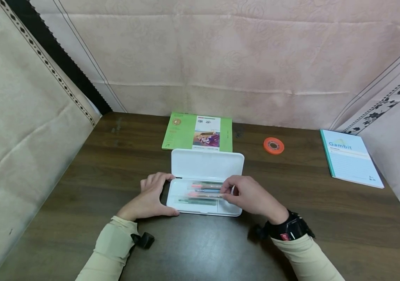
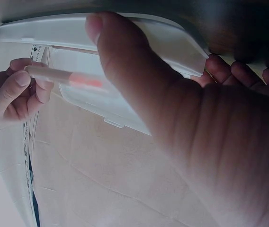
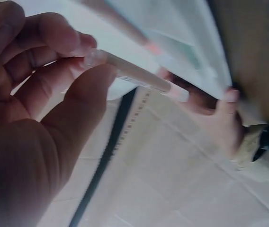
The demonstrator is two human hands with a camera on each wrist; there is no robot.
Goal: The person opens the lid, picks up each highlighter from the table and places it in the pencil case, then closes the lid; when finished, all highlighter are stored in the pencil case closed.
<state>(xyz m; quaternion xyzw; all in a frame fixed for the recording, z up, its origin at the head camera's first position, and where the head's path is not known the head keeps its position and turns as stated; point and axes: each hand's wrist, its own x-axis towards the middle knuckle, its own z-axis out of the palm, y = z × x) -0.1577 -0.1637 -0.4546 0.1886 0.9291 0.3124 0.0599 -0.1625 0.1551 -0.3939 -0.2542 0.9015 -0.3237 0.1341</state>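
A white plastic pencil case (image 1: pixel 176 192) lies on the table with its lid (image 1: pixel 207 164) tipped back. My left hand (image 1: pixel 149 201) holds the case's left end, thumb at the front corner and fingers near the hinge. Over the tray, my right hand (image 1: pixel 250 197) pinches one end of a slim pen (image 3: pixel 139 75) between thumb and fingers. The pen has a pale barrel and a pink part toward its far end, and it points left across the case. Several other pens (image 1: pixel 198 201) lie in the tray below, some with green or pink parts.
Behind the lid lies a green book (image 1: pixel 182 132) with a picture on its cover. An orange round disc (image 1: pixel 274 146) sits to its right. A light blue notepad (image 1: pixel 352 158) lies at the far right. Pale cloth (image 1: pixel 221 58) hangs along the table's back and sides.
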